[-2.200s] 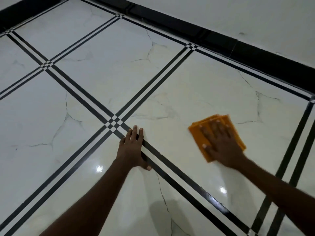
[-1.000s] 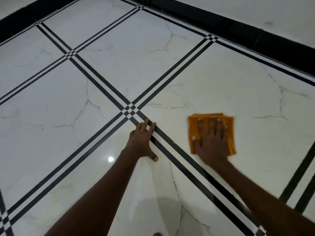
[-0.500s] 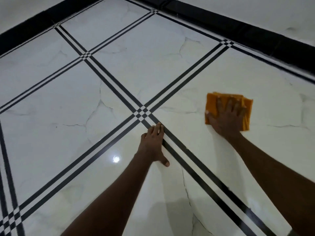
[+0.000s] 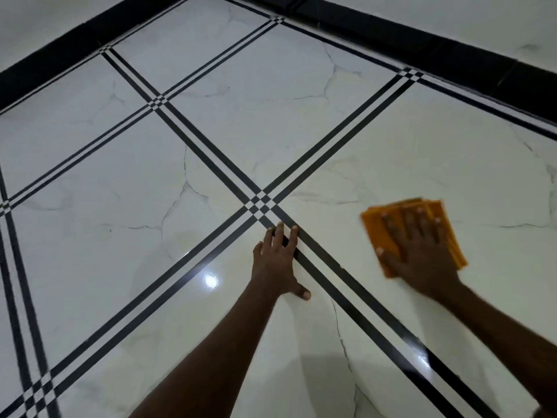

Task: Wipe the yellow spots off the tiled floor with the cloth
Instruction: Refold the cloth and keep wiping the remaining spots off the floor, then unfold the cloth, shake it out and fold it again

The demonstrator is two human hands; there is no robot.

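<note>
A folded orange cloth (image 4: pixel 376 224) lies flat on the white marble-look tiled floor (image 4: pixel 391 152) at the right. My right hand (image 4: pixel 422 251) presses down on it, palm flat, fingers spread over the cloth; hand and cloth are slightly blurred. My left hand (image 4: pixel 278 263) rests flat on the floor beside a double black strip, fingers together, thumb out, holding nothing. No yellow spots show on the tiles in view.
Double black strips (image 4: pixel 331 146) cross the floor in a grid and meet at a checkered crossing (image 4: pixel 260 203) just beyond my left hand. A black skirting band (image 4: pixel 452 55) runs along the wall at the back. A lamp glare (image 4: pixel 211 280) shines left of my left wrist.
My right hand has slid the cloth back toward me and a little right on the tile. My left hand has stayed planted by the strip. The view has shifted slightly.
</note>
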